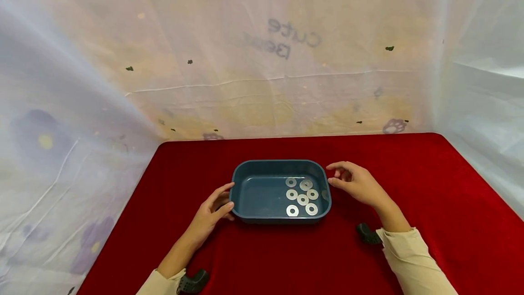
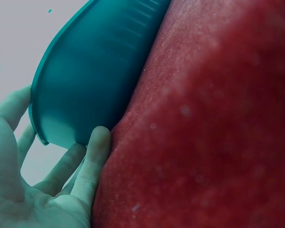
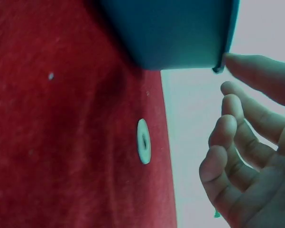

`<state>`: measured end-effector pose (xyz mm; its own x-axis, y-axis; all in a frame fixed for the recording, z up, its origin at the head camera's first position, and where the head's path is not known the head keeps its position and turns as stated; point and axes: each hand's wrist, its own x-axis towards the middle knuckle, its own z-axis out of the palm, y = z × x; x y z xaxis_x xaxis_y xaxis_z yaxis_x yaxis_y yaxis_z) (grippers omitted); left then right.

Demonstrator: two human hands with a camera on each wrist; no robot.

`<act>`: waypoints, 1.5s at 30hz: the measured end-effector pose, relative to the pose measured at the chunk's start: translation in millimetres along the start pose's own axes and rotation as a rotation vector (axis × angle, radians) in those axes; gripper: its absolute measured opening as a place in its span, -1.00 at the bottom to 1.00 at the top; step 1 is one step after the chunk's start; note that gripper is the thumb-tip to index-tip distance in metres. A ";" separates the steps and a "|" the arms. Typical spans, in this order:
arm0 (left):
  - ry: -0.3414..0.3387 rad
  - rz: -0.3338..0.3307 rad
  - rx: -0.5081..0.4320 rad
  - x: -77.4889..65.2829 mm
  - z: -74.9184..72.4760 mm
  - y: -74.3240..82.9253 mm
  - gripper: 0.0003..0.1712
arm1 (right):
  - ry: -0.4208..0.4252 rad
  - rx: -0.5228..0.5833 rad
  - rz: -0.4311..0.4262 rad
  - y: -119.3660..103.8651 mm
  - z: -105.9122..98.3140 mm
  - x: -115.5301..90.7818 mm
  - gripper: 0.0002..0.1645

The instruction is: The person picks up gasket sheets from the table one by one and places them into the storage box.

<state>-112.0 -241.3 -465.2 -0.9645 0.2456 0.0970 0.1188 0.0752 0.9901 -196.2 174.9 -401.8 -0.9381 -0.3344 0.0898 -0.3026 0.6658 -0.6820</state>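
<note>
A blue rectangular tray [image 1: 262, 219] sits on the red cloth, with several flat metal washers [image 1: 292, 194] lying in its right half. Two of them seem to overlap near the back. My left hand [image 1: 210, 215] rests its extended fingers and thumb against the tray's left end; the left wrist view shows fingertips [image 2: 99, 135] on the outer wall. At the opposite end is my right hand [image 1: 358, 183], its thumb at the rim and its other fingers loosely bent around nothing. In the right wrist view a lone washer [image 3: 143, 141] lies on the cloth outside the tray.
Red cloth [image 1: 286, 258] covers the table. Pale printed sheeting [image 1: 245, 58] hangs behind it and along both sides. Dark wrist-worn devices [image 1: 194, 281] are at both cuffs.
</note>
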 end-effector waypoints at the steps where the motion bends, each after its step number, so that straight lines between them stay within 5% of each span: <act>1: -0.001 0.002 0.000 0.1 -0.2 0.0 -0.37 | -0.001 -0.002 -0.002 2.2 0.5 0.6 -0.59; 19: -0.005 0.002 0.010 -0.5 -1.6 0.1 -0.37 | -0.013 -0.056 0.027 30.5 11.5 5.7 -0.60; 32: -0.011 -0.004 -0.002 -1.7 -0.8 -0.8 -0.37 | -0.067 -0.136 0.044 30.3 11.5 3.7 -0.61; 45: -0.011 -0.001 0.001 0.0 -0.5 0.8 -0.37 | -0.087 -0.084 0.133 27.1 7.6 2.7 -0.65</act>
<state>-112.0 -241.7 -464.3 -0.9621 0.2558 0.0947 0.1178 0.0763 0.9901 -205.7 187.0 -425.6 -0.9538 -0.2937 -0.0633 -0.1930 0.7605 -0.6200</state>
